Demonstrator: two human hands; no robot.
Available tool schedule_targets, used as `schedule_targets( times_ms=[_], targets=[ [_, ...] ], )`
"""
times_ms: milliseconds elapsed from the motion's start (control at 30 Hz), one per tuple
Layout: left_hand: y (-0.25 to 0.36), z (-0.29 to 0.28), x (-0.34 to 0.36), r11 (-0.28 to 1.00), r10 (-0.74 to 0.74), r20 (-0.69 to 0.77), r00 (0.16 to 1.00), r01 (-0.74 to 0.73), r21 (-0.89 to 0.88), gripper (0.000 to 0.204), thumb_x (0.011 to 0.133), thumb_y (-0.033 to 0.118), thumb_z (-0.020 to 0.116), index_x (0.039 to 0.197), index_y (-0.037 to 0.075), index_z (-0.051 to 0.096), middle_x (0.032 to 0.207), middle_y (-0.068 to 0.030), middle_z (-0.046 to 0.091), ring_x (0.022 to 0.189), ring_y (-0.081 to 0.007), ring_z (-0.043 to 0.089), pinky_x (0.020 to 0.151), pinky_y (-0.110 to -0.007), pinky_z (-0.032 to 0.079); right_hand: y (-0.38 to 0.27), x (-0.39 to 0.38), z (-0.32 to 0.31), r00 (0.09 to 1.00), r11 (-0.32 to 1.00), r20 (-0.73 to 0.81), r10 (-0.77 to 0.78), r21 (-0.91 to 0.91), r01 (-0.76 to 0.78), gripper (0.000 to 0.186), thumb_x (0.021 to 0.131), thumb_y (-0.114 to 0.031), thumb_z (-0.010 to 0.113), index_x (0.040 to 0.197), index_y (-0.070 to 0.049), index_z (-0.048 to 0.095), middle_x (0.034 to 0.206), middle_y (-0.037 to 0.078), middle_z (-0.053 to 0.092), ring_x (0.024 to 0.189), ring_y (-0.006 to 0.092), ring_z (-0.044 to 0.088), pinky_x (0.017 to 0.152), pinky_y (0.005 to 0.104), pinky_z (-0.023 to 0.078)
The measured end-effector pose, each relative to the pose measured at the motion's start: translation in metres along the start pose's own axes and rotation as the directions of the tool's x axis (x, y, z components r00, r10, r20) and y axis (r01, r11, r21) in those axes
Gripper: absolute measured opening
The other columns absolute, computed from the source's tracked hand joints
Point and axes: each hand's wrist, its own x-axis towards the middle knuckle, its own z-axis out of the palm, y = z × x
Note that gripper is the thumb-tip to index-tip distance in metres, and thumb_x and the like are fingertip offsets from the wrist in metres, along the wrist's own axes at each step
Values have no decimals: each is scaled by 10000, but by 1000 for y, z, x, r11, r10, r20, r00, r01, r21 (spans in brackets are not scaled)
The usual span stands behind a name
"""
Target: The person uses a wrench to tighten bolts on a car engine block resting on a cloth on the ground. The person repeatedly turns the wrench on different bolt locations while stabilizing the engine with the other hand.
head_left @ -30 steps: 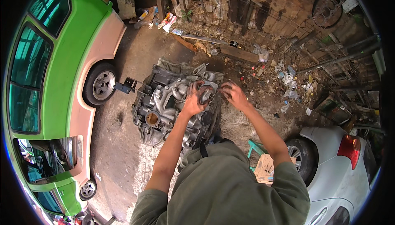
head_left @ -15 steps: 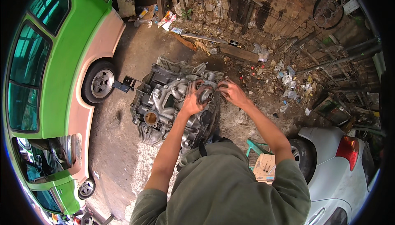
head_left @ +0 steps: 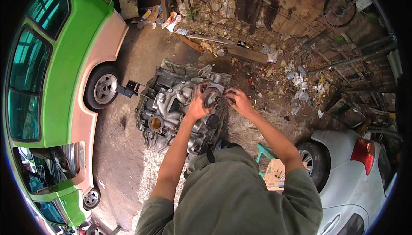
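Note:
A greasy car engine with a cast intake manifold stands on the ground before me, a round open bore showing at its near left. My left hand is closed around a rounded grey metal part at the engine's right side. Whether that part is fixed to the engine, I cannot tell. Just right of it, my right hand has its fingertips pinched together close to the part's end. Anything between those fingertips is too small to make out. Both hands are blackened with grease.
A green and pink car stands along the left, a silver car at the lower right. Beside me is a green stool with a cardboard piece on it. Litter and scrap metal lie along the far wall.
The view has shifted slightly. My right hand has come a little nearer to the rounded metal part, while my left hand keeps its hold there.

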Motion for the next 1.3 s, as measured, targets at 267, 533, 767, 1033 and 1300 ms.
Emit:
schedule_targets(
  times_ms=[267,533,767,1033,1300],
  targets=[
    [0,-1,-1,1000,5,-11,1000,-5,-2,616,662,92,829,1252,174,670,1348,-161,485,1294,-398,460,1103,-503,390,-32,-24,33,829,701,57,556,505,-504,230,879,19,722,1102,-20,686,1056,100,662,892,254,685,671,395,611],
    [1,0,-1,1000,-4,-2,1000,4,-14,579,692,118,795,1247,207,655,1370,-143,482,1311,-406,444,1102,-519,377,-40,-51,48,680,37,329,655,885,-463,204,924,-25,717,1115,-40,647,1004,66,680,920,184,696,654,418,644],
    [2,-2,0,1000,-3,-1,1000,3,-14,570,689,125,804,1234,205,660,1353,-139,482,1309,-399,448,1103,-514,377,-21,-51,43,817,795,-141,560,370,-481,180,882,-22,734,1060,-35,708,1011,104,701,917,227,695,795,411,567],
    [1,-1,0,1000,-2,3,1000,2,-7,565,699,133,810,1239,200,659,1351,-141,481,1302,-401,449,1095,-526,377,-9,-18,10,960,978,-188,207,41,-203,235,863,17,706,1089,-44,710,1149,153,650,1069,360,632,900,465,538],
    [1,-2,0,1000,-19,16,1000,19,3,580,697,143,815,1253,195,657,1354,-139,482,1310,-401,446,1101,-529,377,1,3,-8,998,996,-69,-16,-90,9,293,819,49,716,1090,-62,726,1154,110,625,1125,330,592,951,459,524]
  ],
)
